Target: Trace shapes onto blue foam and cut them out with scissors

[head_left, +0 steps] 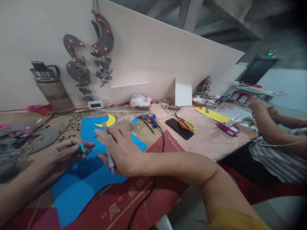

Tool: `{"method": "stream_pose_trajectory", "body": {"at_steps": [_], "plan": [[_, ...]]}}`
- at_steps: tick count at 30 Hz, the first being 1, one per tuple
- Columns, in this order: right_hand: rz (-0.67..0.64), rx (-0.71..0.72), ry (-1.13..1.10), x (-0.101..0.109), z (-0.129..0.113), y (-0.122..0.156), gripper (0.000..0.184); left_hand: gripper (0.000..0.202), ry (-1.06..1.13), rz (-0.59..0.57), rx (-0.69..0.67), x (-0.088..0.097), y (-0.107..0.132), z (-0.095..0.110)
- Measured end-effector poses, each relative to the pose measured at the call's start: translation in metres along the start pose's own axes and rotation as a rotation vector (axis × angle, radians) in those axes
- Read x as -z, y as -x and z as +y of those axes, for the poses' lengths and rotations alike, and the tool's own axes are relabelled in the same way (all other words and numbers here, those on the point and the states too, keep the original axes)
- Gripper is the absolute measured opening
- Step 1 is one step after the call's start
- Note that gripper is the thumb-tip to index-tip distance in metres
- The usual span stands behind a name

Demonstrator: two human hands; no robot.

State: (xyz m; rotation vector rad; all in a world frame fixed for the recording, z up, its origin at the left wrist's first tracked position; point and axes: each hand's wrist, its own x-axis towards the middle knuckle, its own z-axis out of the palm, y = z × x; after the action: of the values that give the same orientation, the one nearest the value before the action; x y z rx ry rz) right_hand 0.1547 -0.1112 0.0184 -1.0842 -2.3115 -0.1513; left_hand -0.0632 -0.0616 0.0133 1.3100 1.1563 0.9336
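My right hand (121,150) rests on a blue foam sheet (81,188) and grips a pen (107,147) that points away from me. My left hand (68,153) lies beside it with fingers pinched on a small teal piece (82,147), perhaps a cap or eraser. A yellow crescent cutout (107,122) lies on the blue sheet just beyond the pen tip.
A blue glue gun (150,118) with a black cord, a black phone (179,128) and orange-yellow scissors (185,124) lie to the right. A water bottle (54,88) stands at the back left. Another person's arm (271,127) works at the far right. Grey crescent mobiles (100,48) hang on the wall.
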Motion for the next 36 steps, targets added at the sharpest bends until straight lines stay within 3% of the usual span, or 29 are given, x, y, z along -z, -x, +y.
{"method": "stream_pose_trajectory", "body": {"at_steps": [6,11,16,20,23,28,30,32,34,36], "plan": [[-0.114,0.036,0.119,-0.025,0.011,0.004,0.057,0.036,0.028,-0.331,0.087,-0.009,0.011,-0.009],[-0.183,0.069,0.124,-0.036,0.004,0.006,0.059,0.040,-0.006,-0.251,0.098,-0.018,0.011,-0.013],[-0.237,0.097,-0.025,-0.040,0.004,0.005,0.075,0.028,-0.009,-0.207,0.147,-0.015,0.003,-0.024],[-0.229,0.127,-0.094,-0.028,0.013,0.004,0.072,0.025,0.009,-0.252,0.083,-0.008,0.002,-0.029],[-0.213,0.094,-0.112,-0.005,0.028,0.005,0.055,0.024,-0.030,-0.305,0.043,-0.005,0.003,-0.028],[0.017,-0.068,-0.008,0.037,0.084,0.017,0.034,0.020,0.043,-0.352,0.068,-0.002,0.003,-0.032],[0.070,-0.212,0.099,0.050,0.115,0.029,0.031,0.020,0.090,-0.367,0.075,-0.001,0.002,-0.034],[0.029,-0.458,0.286,0.061,0.147,0.046,0.034,0.021,0.144,-0.370,0.074,-0.001,0.002,-0.035],[-0.100,-0.738,0.494,0.068,0.174,0.067,0.044,0.023,0.211,-0.388,0.062,-0.002,0.002,-0.034],[-0.154,-0.829,0.533,0.072,0.195,0.089,0.053,0.027,0.257,-0.415,0.050,-0.003,0.002,-0.033]]}}
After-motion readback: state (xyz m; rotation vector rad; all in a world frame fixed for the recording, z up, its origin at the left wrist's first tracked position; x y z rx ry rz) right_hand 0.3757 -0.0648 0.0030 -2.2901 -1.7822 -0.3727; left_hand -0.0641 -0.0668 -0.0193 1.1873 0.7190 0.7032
